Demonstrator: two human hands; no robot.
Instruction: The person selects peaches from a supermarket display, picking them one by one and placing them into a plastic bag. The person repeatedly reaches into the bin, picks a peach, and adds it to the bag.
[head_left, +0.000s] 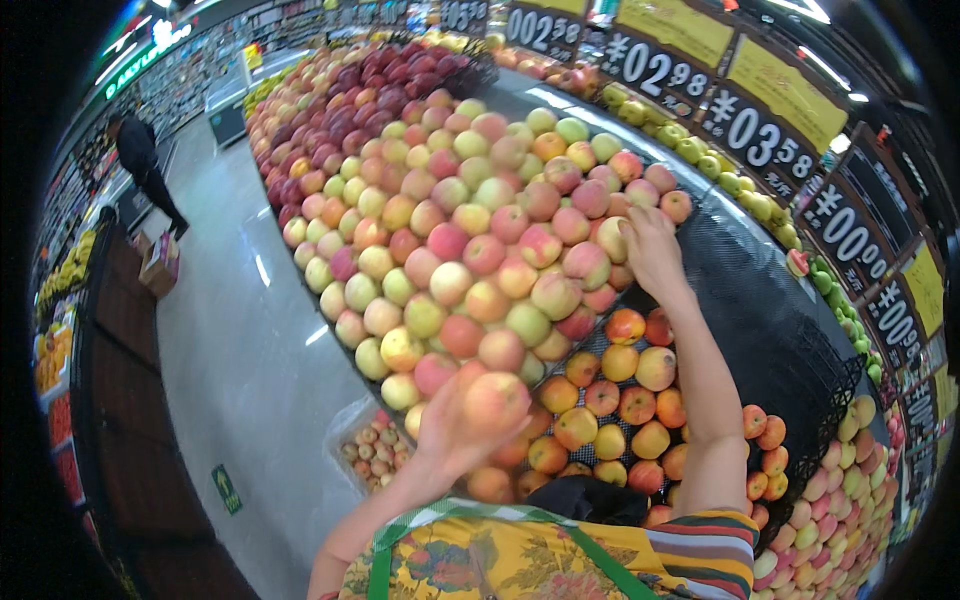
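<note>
In my left hand (442, 431), low at the centre, an orange-red apple (496, 403) rests against the palm and fingers, slightly blurred. My right hand (652, 244) reaches to the right side of a large heap of pink and yellow-green apples (484, 253), its fingertips on a pale yellow apple (613, 238). Below that hand, redder apples (636, 405) lie loosely spaced on a dark mesh surface. Dark red fruit (390, 75) is piled at the heap's far end.
A lined box of small apples (375, 454) stands on the floor beside the display. A person in dark clothes (139, 154) stands in the aisle, near a cardboard box (160, 264). Price boards (761, 127) line the right side above green fruit (697, 154).
</note>
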